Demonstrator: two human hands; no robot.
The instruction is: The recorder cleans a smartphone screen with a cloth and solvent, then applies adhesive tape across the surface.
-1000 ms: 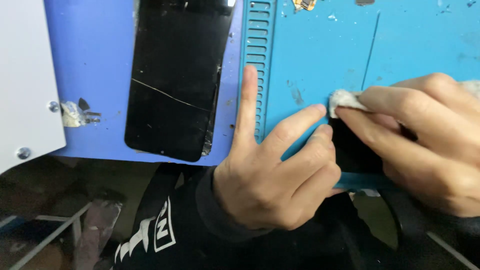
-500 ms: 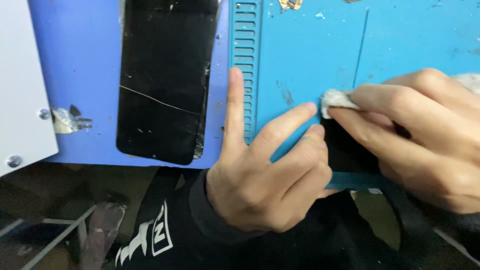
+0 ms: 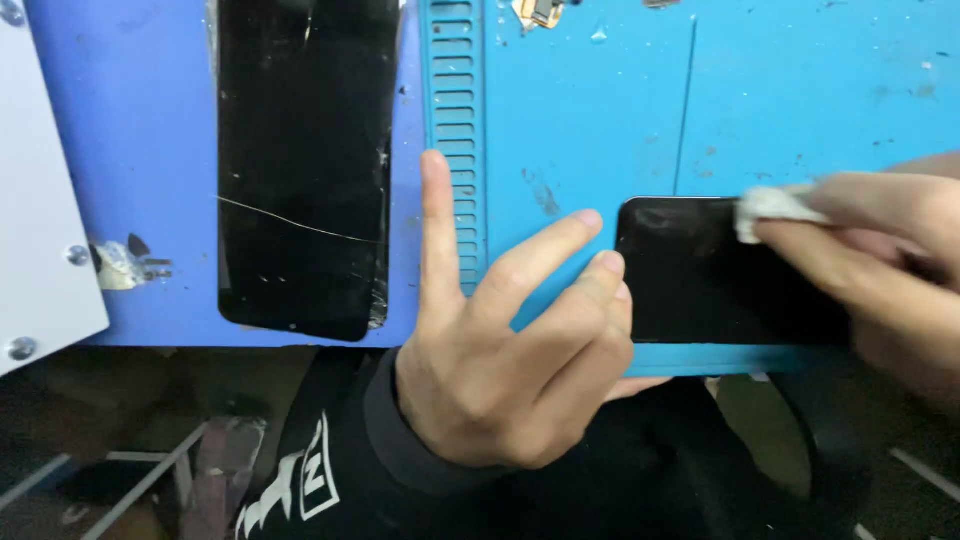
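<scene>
A black phone [image 3: 700, 280] lies flat on the blue work mat [image 3: 600, 120] near its front edge. My left hand [image 3: 510, 350] rests beside it, fingertips against the phone's left edge, index finger stretched out over the mat's ribbed strip. My right hand [image 3: 880, 270] presses a small white wipe [image 3: 775, 205] onto the phone's upper right part. A cracked black screen panel [image 3: 300, 170] lies to the left on the darker blue surface, untouched.
A white plate with screws [image 3: 40, 250] sits at the far left. A torn scrap of foil [image 3: 125, 265] lies beside the cracked panel. Small debris [image 3: 540, 10] is at the mat's far edge. Below the table edge are my dark sleeve and floor clutter.
My right hand with the wipe has slid to the right, uncovering most of the phone's black face. My left hand stays at the phone's left edge.
</scene>
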